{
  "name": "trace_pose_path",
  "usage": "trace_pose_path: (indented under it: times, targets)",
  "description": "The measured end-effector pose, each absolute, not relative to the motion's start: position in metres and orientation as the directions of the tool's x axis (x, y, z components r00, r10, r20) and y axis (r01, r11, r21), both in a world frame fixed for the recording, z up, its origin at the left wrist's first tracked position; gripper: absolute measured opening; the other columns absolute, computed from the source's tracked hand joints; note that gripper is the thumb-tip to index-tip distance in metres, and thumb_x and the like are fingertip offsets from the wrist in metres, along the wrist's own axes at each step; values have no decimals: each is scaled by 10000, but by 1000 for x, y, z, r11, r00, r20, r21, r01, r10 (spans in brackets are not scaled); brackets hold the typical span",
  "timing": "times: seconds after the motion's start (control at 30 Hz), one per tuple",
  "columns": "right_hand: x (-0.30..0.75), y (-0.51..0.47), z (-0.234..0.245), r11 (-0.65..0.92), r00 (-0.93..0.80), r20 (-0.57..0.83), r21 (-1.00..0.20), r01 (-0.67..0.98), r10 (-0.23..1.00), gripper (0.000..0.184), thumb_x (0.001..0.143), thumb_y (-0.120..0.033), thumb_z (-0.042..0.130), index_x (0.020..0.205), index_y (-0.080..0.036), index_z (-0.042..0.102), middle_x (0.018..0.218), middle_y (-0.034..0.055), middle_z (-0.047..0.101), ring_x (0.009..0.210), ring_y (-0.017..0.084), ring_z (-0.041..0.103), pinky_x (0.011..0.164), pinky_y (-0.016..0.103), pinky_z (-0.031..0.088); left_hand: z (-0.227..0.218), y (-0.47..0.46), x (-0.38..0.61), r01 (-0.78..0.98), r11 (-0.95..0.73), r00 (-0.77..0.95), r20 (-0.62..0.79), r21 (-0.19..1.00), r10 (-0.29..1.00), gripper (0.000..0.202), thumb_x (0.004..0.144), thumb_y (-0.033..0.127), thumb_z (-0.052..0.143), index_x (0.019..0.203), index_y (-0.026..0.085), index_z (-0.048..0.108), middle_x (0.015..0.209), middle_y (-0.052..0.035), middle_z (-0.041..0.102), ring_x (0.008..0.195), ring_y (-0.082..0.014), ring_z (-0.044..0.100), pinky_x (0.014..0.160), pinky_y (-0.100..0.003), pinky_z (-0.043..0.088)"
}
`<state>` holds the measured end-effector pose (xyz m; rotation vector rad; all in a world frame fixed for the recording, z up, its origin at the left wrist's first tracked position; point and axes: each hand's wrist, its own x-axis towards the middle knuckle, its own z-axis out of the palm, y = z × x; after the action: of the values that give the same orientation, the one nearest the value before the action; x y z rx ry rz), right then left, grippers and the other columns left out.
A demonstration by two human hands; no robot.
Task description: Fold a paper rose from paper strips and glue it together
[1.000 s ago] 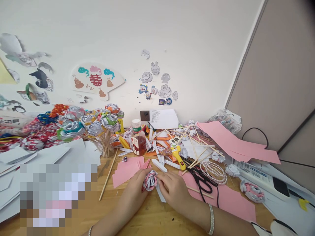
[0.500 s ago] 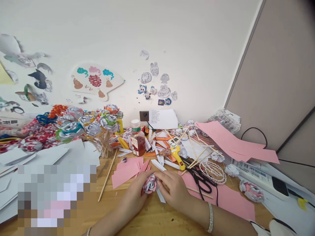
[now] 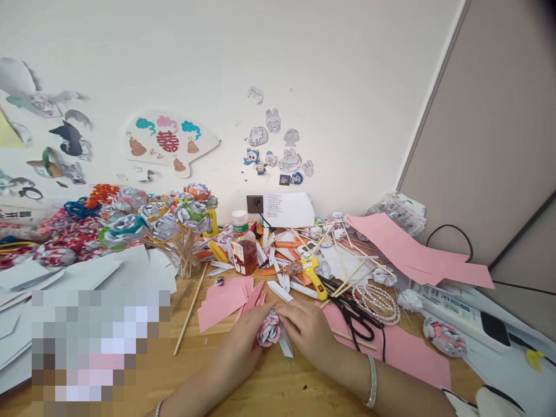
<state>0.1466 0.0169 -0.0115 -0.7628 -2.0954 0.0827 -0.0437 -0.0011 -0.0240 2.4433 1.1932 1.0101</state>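
Observation:
A small folded paper rose point(image 3: 269, 330), pink, grey and white, sits low over the wooden table point(image 3: 204, 370) between both my hands. My left hand point(image 3: 245, 336) curls round its left side with the fingers closed on it. My right hand point(image 3: 307, 329) presses on its right side and top, fingers bent over it. A white paper strip point(image 3: 285, 346) pokes out beneath the rose. Pink paper pieces point(image 3: 221, 301) lie just behind my hands.
Scissors point(image 3: 354, 318), a bead string point(image 3: 377, 302), a yellow glue gun point(image 3: 313, 275) and wooden sticks point(image 3: 347, 269) lie to the right. A glue bottle point(image 3: 243, 250) and a bunch of paper roses on sticks point(image 3: 174, 223) stand behind. White sheets point(image 3: 87, 272) cover the left.
Both hands have turned and squeezed the paper rose a little, and it sits slightly lower and further right than a second ago. Nothing else on the table moved.

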Motion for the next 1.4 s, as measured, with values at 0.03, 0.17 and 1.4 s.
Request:
trace_pose_path:
  times: [0.03, 0.17, 1.4]
  targets:
    - [147, 17, -11, 812, -421, 728, -322, 487, 541, 241, 949, -197, 416, 904, -190, 653, 793, 53, 690, 707, 172, 607, 628, 278, 449, -24, -2, -44, 601, -641, 435, 477, 478, 764, 597, 740, -16, 439, 1292, 211, 455, 1238, -101, 624, 1143, -213, 585, 962, -395, 501]
    - [147, 18, -11, 811, -405, 741, -319, 490, 536, 268, 969, -250, 404, 879, -189, 649, 778, 54, 685, 709, 169, 606, 632, 277, 446, -26, -2, -46, 616, -644, 456, 462, 453, 761, 626, 737, -37, 427, 1303, 230, 446, 1242, -94, 619, 1143, -209, 581, 964, -394, 499]
    - [145, 23, -11, 715, -407, 588, -556, 423, 699, 135, 884, -194, 515, 796, -198, 618, 727, 7, 634, 664, 147, 572, 589, 241, 419, -24, -5, -41, 626, -719, 545, 490, 301, 680, 917, 731, -56, 408, 1475, 350, 57, 1172, -77, 599, 1053, -224, 574, 888, -422, 528]
